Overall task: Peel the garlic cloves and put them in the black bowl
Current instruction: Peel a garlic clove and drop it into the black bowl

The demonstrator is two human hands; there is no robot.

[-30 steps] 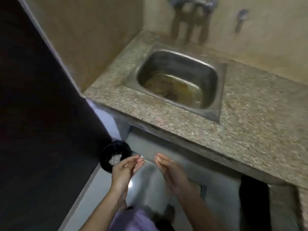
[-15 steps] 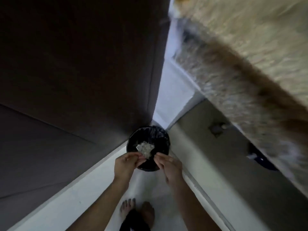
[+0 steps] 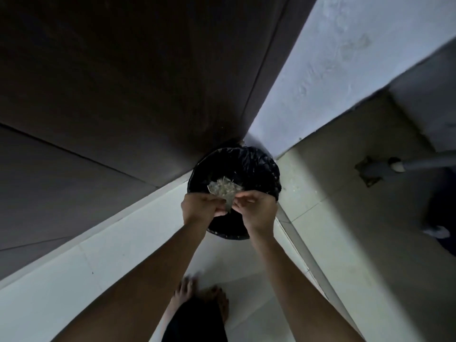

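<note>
Papery garlic skins (image 3: pixel 225 191) pinched between left hand (image 3: pixel 201 208) and right hand (image 3: pixel 256 208) hang over the bin (image 3: pixel 259 166).

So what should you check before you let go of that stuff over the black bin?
1. Both hands above the opening: left hand and right hand sit over the black-lined bin: ok.
2. Bin has room: pale peelings form only a small pile: ok.
3. Hands holding scraps only, no cloves: cannot tell.
4. Bare feet back from the bin: ok.
5. Floor by the bin free of dropped bits: cannot tell, too dim.
</note>
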